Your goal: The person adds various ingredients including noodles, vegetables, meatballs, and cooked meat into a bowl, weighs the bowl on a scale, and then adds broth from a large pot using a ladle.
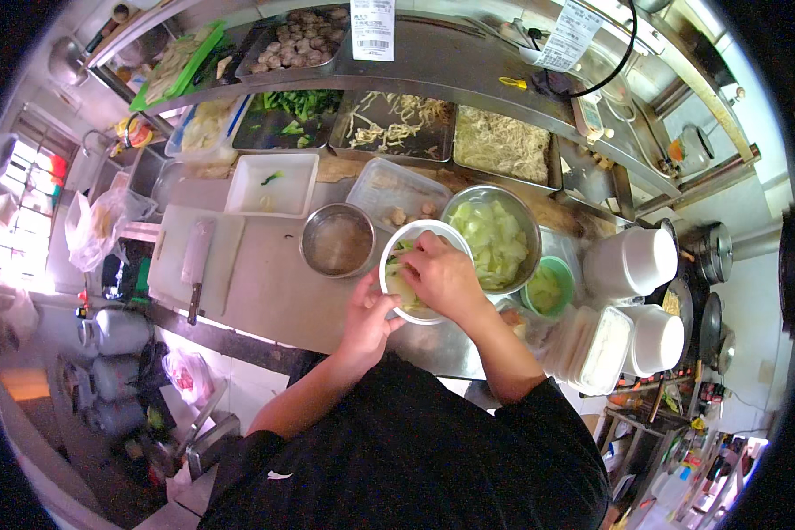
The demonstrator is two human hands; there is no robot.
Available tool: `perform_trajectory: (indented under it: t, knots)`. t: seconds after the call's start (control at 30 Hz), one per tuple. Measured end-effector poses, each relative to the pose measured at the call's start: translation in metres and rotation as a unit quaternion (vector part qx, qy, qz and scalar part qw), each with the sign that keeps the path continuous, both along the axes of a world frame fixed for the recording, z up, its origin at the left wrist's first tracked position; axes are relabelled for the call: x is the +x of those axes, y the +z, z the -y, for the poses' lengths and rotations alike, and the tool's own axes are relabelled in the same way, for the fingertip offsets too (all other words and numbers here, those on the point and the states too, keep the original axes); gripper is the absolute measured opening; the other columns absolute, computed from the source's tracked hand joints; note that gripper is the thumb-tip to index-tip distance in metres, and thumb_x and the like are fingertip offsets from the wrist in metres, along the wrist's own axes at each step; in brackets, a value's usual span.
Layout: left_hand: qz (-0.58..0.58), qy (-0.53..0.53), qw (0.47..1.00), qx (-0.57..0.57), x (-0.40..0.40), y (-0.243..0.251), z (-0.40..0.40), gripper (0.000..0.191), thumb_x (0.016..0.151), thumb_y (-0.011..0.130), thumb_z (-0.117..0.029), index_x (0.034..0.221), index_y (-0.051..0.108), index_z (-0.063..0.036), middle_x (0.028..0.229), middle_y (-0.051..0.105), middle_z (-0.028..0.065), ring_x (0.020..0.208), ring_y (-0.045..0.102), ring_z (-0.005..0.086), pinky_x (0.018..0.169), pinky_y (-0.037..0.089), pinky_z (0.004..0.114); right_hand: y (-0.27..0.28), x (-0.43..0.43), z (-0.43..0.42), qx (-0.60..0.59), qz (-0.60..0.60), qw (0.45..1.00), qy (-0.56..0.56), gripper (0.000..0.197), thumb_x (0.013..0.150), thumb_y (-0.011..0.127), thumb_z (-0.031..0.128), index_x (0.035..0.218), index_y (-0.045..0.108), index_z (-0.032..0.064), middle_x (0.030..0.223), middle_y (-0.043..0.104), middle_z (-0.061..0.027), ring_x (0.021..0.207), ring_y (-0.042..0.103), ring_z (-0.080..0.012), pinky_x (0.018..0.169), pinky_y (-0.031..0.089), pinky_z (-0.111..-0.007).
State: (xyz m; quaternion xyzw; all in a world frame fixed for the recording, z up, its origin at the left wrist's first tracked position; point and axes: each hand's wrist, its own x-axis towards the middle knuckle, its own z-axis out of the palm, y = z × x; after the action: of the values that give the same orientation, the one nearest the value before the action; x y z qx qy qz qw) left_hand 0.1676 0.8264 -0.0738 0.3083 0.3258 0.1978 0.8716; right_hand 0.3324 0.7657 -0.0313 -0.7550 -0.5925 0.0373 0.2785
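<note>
A round white plastic bowl [426, 318] is in front of me, with leafy greens and pale vegetable pieces inside. My left hand [366, 321] grips it at the lower left of its rim, thumb towards the bowl. Reaching in over the right side, my right hand [440, 275] has its fingers bent down among the greens; whether they pinch any is hidden. Right behind that hand stands a steel bowl [493, 242] of pale green sliced vegetable. A smaller steel bowl [337, 240] is to the left. Behind is a clear plastic tray [401, 189] holding a few meatballs.
A cleaver [197, 258] lies on the white cutting board [228, 265] at left. Stacked white bowls [626, 262] and plastic containers [596, 351] stand at right, near a green bowl [548, 288]. Above the food trays runs a steel shelf [430, 63] with hanging printed slips [372, 30].
</note>
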Motion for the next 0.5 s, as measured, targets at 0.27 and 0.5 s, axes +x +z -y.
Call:
perform_trajectory:
  t: [0.27, 0.5]
  knots:
    - [0.015, 0.032, 0.999, -0.016, -0.004, -0.004, -0.007, 0.062, 0.091, 0.057, -0.003, 0.147, 0.033, -0.0128, 0.13, 0.054, 0.0118, 0.119, 0.058, 0.0273, 0.097, 0.054, 0.05, 0.025, 0.028, 0.017, 0.095, -0.322, 0.939, -0.074, 0.021, 0.089, 0.073, 0.012, 0.107, 0.073, 0.0012, 0.09, 0.073, -0.009, 0.078, 0.065, -0.0142, 0.066, 0.052, -0.029]
    - [0.022, 0.039, 0.999, -0.018, 0.0, 0.0, -0.006, 0.062, 0.09, 0.055, -0.002, 0.147, 0.032, -0.0117, 0.133, 0.051, 0.0141, 0.122, 0.057, 0.0292, 0.098, 0.053, 0.052, 0.017, 0.015, 0.023, 0.033, -0.409, 0.909, -0.068, 0.027, 0.09, 0.072, 0.011, 0.114, 0.071, -0.0005, 0.088, 0.074, -0.0088, 0.075, 0.066, -0.0135, 0.068, 0.053, -0.029]
